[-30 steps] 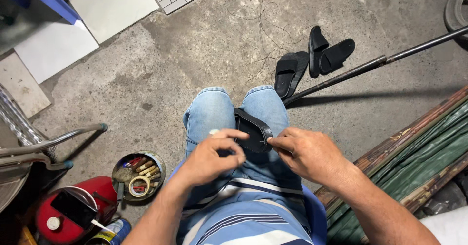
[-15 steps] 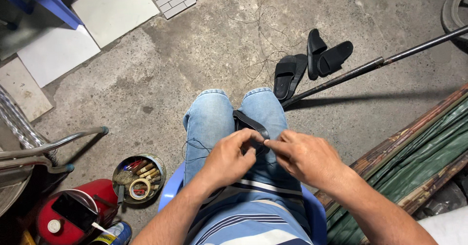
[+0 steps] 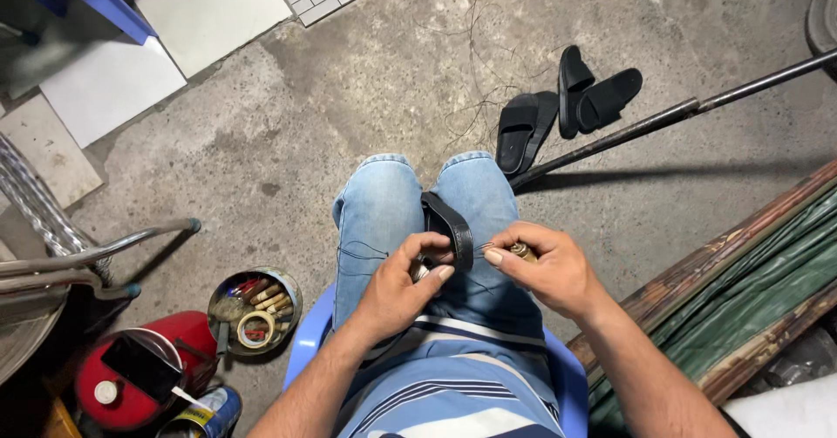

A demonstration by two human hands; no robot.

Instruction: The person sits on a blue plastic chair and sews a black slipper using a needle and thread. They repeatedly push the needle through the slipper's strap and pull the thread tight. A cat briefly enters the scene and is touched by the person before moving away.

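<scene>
A black strap point(image 3: 449, 229) is pinched by the left hand point(image 3: 403, 285) over the lap, just beside the right hand point(image 3: 545, 268). A small brown tool point(image 3: 521, 251) is gripped in the right hand, with thin thread point(image 3: 362, 251) trailing left of the left hand.

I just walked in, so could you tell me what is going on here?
A person sits on a blue chair, working a black strap over the knees. The left hand pinches it; the right hand grips a small brown-handled tool. A round tin sits on the floor; black sandals lie ahead.
</scene>
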